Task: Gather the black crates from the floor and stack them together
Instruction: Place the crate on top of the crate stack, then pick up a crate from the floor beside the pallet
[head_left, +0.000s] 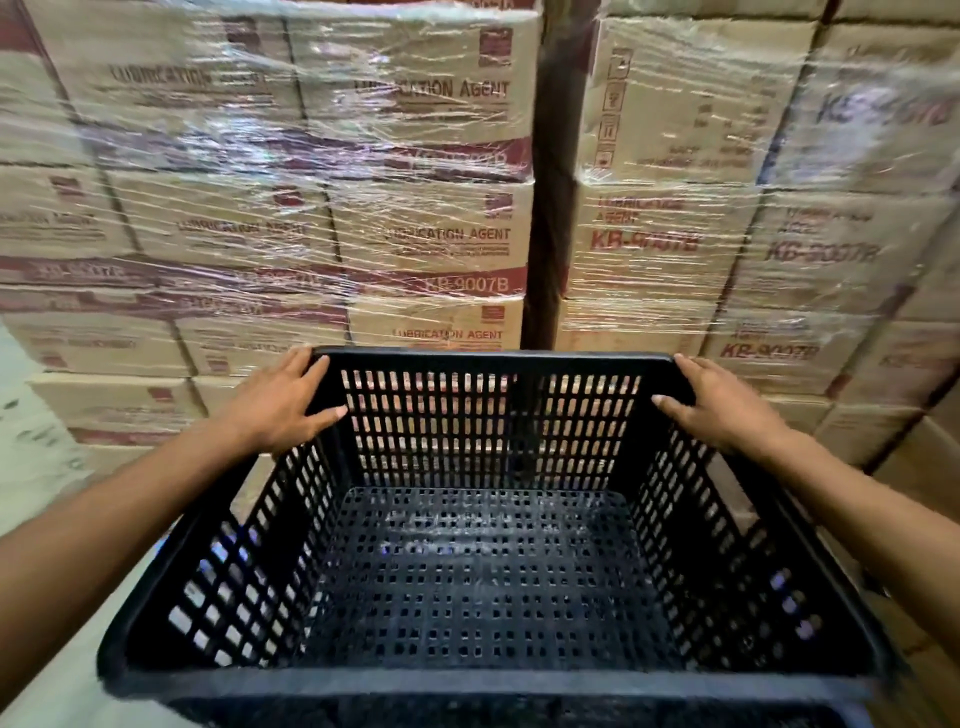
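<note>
**Crate held at both far corners**

In front of two wrapped stacks of boxes (322, 208), a black crate (488, 545) sits low in the view, open side up and empty. The left hand (283, 402) and right hand (719, 408) each clasp the rim near a far corner, thumbs inside the slotted walls, fingers over the edge. Gripping both sides likely keeps it level while carried. Whether it rests on anything below cannot be told; a dark edge along the bottom may be another crate. No stack is clearly visible.
</note>
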